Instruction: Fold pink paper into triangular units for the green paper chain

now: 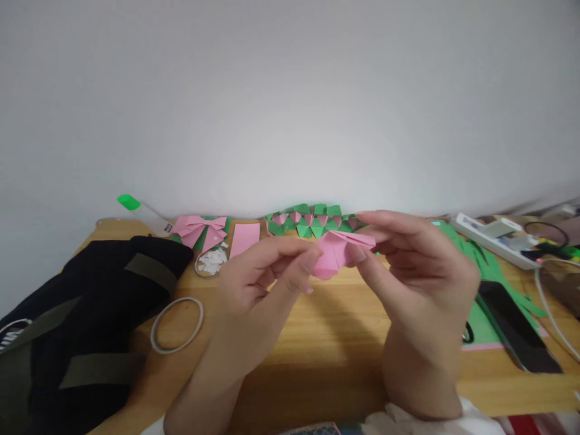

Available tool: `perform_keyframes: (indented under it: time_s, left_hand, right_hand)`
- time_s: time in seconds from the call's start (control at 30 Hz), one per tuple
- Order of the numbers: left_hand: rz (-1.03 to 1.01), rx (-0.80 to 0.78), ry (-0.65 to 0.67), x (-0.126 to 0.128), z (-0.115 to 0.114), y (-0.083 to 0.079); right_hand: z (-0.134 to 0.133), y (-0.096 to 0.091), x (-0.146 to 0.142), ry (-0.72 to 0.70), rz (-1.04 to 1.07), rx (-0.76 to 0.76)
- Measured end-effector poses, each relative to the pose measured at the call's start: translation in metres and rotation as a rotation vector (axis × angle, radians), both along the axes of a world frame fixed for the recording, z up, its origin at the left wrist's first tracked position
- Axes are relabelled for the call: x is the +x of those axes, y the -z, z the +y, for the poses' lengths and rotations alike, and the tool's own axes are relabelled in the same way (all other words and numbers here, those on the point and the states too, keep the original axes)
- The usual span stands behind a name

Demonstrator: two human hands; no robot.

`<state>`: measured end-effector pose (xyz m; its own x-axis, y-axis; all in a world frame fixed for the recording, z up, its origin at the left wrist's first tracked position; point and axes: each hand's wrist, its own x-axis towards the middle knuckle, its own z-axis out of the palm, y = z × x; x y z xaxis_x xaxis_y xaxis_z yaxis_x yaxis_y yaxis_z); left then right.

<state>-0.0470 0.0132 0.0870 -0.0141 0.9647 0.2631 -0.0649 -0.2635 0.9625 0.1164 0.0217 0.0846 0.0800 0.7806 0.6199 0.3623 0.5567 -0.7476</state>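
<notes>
A folded piece of pink paper (333, 254) is held up above the table, between my two hands. My left hand (267, 296) pinches its left edge between thumb and fingers. On the other side, my right hand (412, 272) grips the paper's right part, the thumb pressed on the front and the fingers behind. Creases and layered flaps show along its top. Behind it, near the wall, lie several folded green and pink paper pieces (317, 220). A flat pink paper strip (245, 239) lies left of those, partly hidden by my left hand.
Folded pink paper bows (202, 231), white scraps (212, 261) and a pale ring (176, 326) lie left. Dark cloth (104, 290) covers the left side. A phone (519, 326), green paper (480, 323) and a power strip (496, 240) with cables are right.
</notes>
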Motion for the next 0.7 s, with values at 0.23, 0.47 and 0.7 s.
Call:
perform_keyframes:
  time_s: [0.23, 0.47, 0.7]
  left_hand:
    - [0.099, 0.008, -0.016, 0.004, 0.004, 0.007]
    - [0.211, 0.140, -0.087, 0.007, 0.003, 0.002]
    - [0.131, 0.077, -0.079, 0.007, -0.001, 0.003]
  right_hand:
    - [-0.003, 0.006, -0.010, 0.300, -0.208, 0.229]
    - [-0.004, 0.003, -0.016, 0.157, -0.234, 0.225]
    - [-0.002, 0.003, -0.021, 0.093, -0.401, 0.238]
